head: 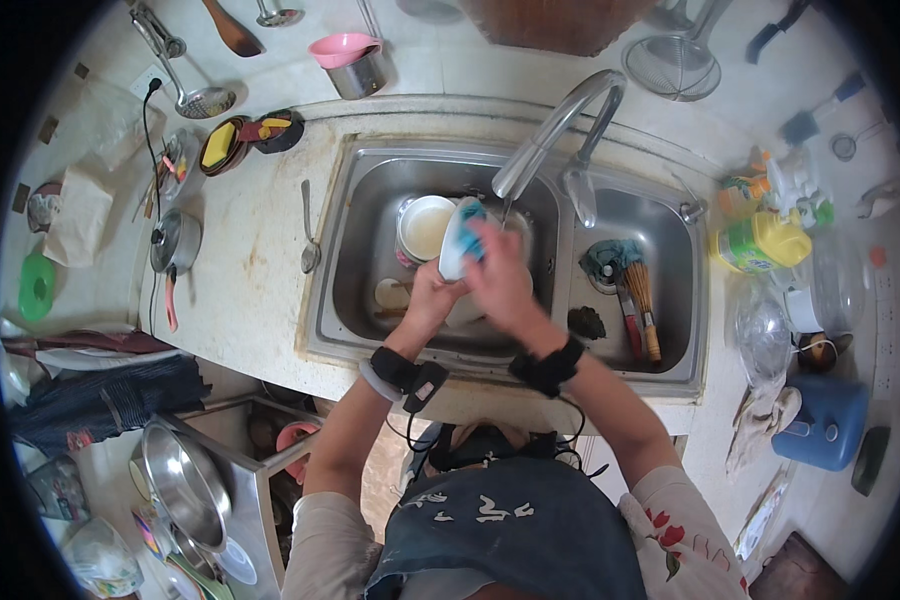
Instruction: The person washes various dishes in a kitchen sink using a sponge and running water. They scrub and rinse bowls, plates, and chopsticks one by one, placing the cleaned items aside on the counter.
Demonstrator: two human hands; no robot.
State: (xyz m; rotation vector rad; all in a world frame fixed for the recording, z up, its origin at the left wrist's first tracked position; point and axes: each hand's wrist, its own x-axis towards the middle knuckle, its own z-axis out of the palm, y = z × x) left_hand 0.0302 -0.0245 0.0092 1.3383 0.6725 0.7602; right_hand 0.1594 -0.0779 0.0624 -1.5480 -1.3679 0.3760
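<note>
Over the left sink basin (pixel 352 300), my left hand (pixel 433 296) holds a white bowl (pixel 450 251) tilted on its side. My right hand (pixel 499 270), blurred, presses a blue cloth or scrubber (pixel 469 225) against the bowl's inside. Just left of it in the basin stands another white bowl (pixel 427 229) with cloudy liquid. A pale utensil (pixel 391 294) lies lower in the basin, partly over a brown one. Above the hands, the arched faucet (pixel 521 165) lets a thin stream of water fall behind the right hand.
The right basin holds a bamboo brush (pixel 641 300), a red-handled tool (pixel 631 322), a teal cloth (pixel 607 255) and a dark scouring pad (pixel 586 322). A spoon (pixel 309 225) and a lidded pot (pixel 176 240) rest on the left counter. A yellow jug (pixel 765 241) stands right.
</note>
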